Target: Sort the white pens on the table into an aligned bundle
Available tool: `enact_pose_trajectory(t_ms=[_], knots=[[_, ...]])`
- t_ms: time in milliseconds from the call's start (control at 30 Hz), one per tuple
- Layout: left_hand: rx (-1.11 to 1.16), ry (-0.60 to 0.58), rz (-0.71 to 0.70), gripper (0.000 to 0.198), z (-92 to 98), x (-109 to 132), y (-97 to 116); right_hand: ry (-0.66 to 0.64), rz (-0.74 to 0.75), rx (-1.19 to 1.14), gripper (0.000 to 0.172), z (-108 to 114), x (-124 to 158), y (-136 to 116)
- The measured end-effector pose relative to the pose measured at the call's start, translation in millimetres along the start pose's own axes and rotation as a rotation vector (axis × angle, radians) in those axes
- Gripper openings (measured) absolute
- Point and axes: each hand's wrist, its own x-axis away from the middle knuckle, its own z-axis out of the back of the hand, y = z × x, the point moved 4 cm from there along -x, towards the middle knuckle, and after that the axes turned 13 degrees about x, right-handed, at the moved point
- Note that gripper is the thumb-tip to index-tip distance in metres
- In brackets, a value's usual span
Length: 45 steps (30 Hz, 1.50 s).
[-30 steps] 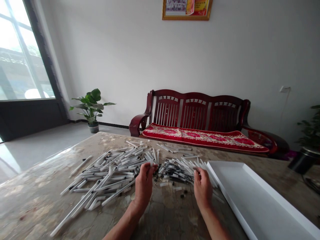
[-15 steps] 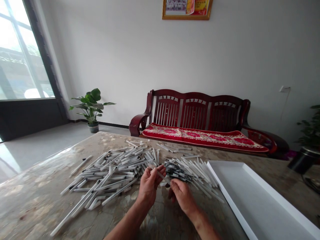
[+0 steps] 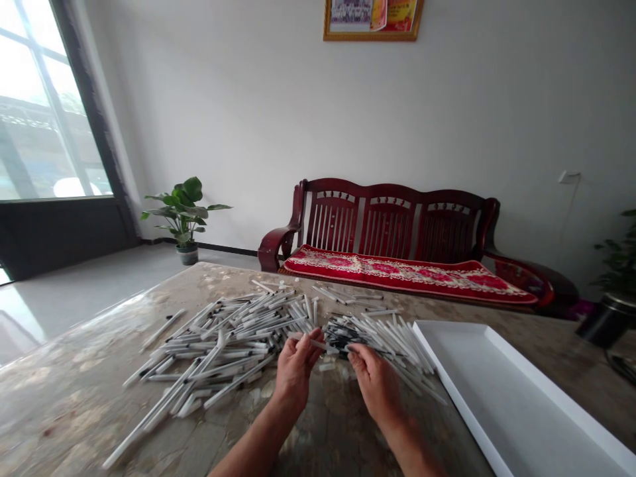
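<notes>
My left hand (image 3: 294,368) pinches a white-barrelled pen (image 3: 325,346) between thumb and fingers, with its end pointing right. My right hand (image 3: 373,377) is just to the right of that end, thumb and forefinger pressed together; whatever they hold is too small to make out. Left of my hands spreads a loose pile of white pens (image 3: 233,334), many with black ends. Beyond my right hand lies another pile of pens (image 3: 392,334), more lined up, with dark ends toward the left. Small clear pieces (image 3: 326,366) lie on the table between my hands.
A shallow white tray (image 3: 501,391) stands on the stone-patterned table (image 3: 64,391) at the right. Behind the table is a dark red wooden bench (image 3: 387,218) with a red patterned cover. One potted plant (image 3: 183,212) stands at the left, and a black canister (image 3: 607,318) at the right.
My right hand has moved a little right, away from the pen's end, and a gap now shows between them. The pen in my left hand has turned closer to level.
</notes>
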Motion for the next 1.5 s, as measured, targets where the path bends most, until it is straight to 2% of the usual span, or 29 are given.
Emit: enact_pose_trajectory(t_ms=[133, 233, 333, 433, 500, 567, 633, 800, 900, 1033, 1167, 1300, 1500], knots=[[-0.049, -0.091, 0.091, 0.046, -8.1, 11, -16, -0.061, 0.085, -0.097, 0.03, -11, 3, -4], [-0.216, -0.135, 0.054, 0.043, -8.5, 7, -13, 0.017, 0.052, -0.037, 0.033, -11, 1, 7], [-0.633, -0.142, -0.208, 0.029, -3.9, -4, 13, 0.123, -0.004, 0.106, 0.033, -4, -2, 26], [-1.237, -0.114, -0.539, 0.015, -2.1, -10, 43, 0.19, -0.009, 0.305, 0.031, 5, -5, 42], [-1.5, -0.159, -0.653, 0.019, -3.0, -10, 51, 0.213, 0.009, 0.425, 0.029, 10, -7, 48], [-1.636, -0.236, -0.677, 0.021, -4.1, -9, 49, 0.224, 0.026, 0.52, 0.027, 14, -8, 52], [-1.675, -0.349, -0.657, 0.023, -5.9, -6, 39, 0.237, 0.025, 0.583, 0.025, 16, -8, 54], [-1.629, -0.723, -0.614, 0.036, -11.9, 6, 0, 0.259, -0.029, 0.632, 0.025, 14, -6, 60], [-1.677, -0.835, -0.556, 0.052, -11.5, 13, -14, 0.268, -0.031, 0.663, 0.032, 6, -5, 62], [-1.742, -0.885, -0.498, 0.063, -11.8, 18, -18, 0.264, -0.055, 0.768, 0.048, -3, -4, 70], [-1.772, -0.869, -0.459, 0.066, -15.0, 19, -15, 0.246, -0.137, 0.846, 0.059, -7, -3, 89], [-1.767, -0.863, -0.451, 0.067, -15.0, 18, -17, 0.171, -0.213, 0.913, 0.057, -8, -6, 101], [-1.774, -0.863, -0.46, 0.066, -9.0, 13, -22, -0.041, -0.198, 0.914, 0.05, -4, -20, 96]])
